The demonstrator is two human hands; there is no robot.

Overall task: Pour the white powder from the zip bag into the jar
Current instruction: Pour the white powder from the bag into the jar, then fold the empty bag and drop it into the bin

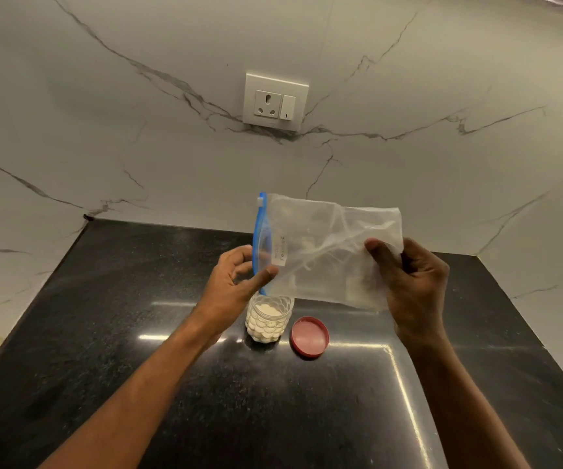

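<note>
A clear zip bag (pixel 320 245) with a blue zip strip hangs in the air, turned on its side with the zip end at the left, just above the jar. It looks nearly empty, with a dusty white film inside. My left hand (pixel 236 282) pinches the zip end with thumb and fingers. My right hand (pixel 412 279) grips the bag's bottom end. Directly below the zip end stands a small clear plastic jar (pixel 268 319), open and holding white powder well up its sides.
A red lid (pixel 309 336) lies upside down on the black granite counter (pixel 138 333), just right of the jar. A marble-pattern wall rises behind, with a white socket and switch (pixel 275 102). The counter's side edges run along the left and right.
</note>
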